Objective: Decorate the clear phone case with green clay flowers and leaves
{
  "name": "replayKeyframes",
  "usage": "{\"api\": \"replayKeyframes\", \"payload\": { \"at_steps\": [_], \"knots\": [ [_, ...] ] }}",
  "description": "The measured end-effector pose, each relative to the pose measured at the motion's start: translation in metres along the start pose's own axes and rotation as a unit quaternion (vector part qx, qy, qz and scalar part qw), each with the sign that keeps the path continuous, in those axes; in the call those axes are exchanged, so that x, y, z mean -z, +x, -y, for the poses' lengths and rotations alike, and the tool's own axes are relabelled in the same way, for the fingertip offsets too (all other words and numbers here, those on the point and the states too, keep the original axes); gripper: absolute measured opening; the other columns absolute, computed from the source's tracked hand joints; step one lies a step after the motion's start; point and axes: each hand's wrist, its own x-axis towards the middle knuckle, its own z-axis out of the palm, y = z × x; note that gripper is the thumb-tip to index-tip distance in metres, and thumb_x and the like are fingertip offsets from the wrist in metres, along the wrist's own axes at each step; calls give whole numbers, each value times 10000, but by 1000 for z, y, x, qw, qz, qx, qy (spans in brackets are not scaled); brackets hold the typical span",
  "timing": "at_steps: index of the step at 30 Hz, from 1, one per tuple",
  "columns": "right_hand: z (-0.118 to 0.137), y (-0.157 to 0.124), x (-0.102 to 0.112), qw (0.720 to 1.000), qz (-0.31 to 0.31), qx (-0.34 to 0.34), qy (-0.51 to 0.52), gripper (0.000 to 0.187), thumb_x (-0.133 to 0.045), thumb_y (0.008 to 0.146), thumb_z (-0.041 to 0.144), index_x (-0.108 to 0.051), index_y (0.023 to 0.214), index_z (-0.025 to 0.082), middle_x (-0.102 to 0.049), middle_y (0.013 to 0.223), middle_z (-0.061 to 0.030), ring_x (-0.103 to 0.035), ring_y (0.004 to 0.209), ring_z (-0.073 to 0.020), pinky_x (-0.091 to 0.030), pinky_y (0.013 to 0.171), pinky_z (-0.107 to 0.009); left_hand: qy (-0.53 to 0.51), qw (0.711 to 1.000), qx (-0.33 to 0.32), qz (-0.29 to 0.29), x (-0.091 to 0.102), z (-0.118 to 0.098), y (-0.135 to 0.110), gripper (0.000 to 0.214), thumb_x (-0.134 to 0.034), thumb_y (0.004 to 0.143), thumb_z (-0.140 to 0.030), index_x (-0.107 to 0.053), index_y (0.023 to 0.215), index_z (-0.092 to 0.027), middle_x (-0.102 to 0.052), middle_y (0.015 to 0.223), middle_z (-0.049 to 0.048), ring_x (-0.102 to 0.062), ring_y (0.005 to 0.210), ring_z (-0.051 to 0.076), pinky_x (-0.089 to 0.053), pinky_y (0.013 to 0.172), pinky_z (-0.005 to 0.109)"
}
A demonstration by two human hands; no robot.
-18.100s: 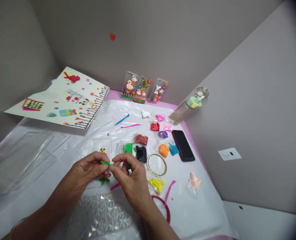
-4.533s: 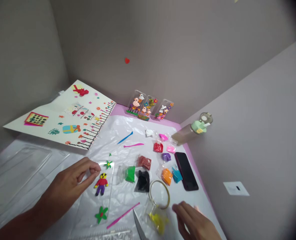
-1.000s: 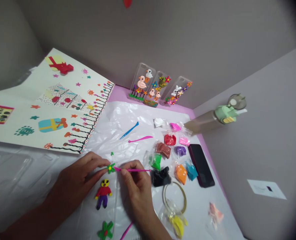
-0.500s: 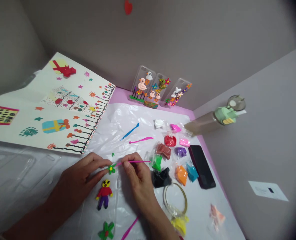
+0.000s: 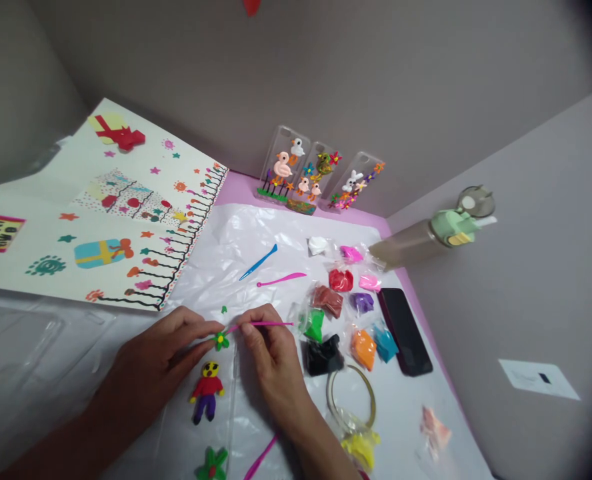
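My left hand (image 5: 159,357) pinches the edge of a small green clay flower (image 5: 221,341) with a yellow centre. In my right hand (image 5: 271,353) a thin pink modelling tool (image 5: 276,324) is gripped, its left tip touching or very close to the flower's upper petal. Just below lies a clay figure (image 5: 209,390) with a yellow head, red top and purple legs. A tiny green clay piece (image 5: 224,309) rests above the flower. Nearer to me is a larger green clay flower (image 5: 213,465) with a red centre.
Bagged clay lumps, such as a black one (image 5: 325,355), lie right of my hands, near a phone (image 5: 407,331), tape roll (image 5: 373,400) and bottle (image 5: 406,243). Blue (image 5: 259,262) and pink tools (image 5: 282,279) lie ahead. Decorated phone cases (image 5: 282,163) lean on the wall beyond a drawing (image 5: 126,280).
The pink tool and my right hand have shifted slightly left, bringing the tool tip closer over the flower. My left hand keeps its pinch. The view has tilted a little.
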Motion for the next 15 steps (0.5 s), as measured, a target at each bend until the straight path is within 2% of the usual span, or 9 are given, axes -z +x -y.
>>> {"api": "replayKeyframes", "payload": {
  "at_steps": [6, 15],
  "knots": [
    [-1, 0, 0, 1000, 5, -3, 3, 224, -527, 1102, 329, -680, 992, 207, -677, 951, -47, -650, 905, -177, -508, 817, -294, 13, 1000, -18, 4, 2, 1, -1, 274, -623, 1008, -517, -847, 1097, -388, -819, 987, -63, -805, 895, 198, -630, 793, 244],
    [-2, 0, -1, 999, 27, 4, -20, 228, -499, 1107, 276, -685, 1015, 181, -672, 991, -58, -638, 947, -177, -482, 869, -298, 4, 1000, 13, 12, 2, -6, 4, 292, -603, 981, -518, -850, 1027, -371, -825, 970, -38, -810, 887, 211, -631, 800, 272]
  ]
}}
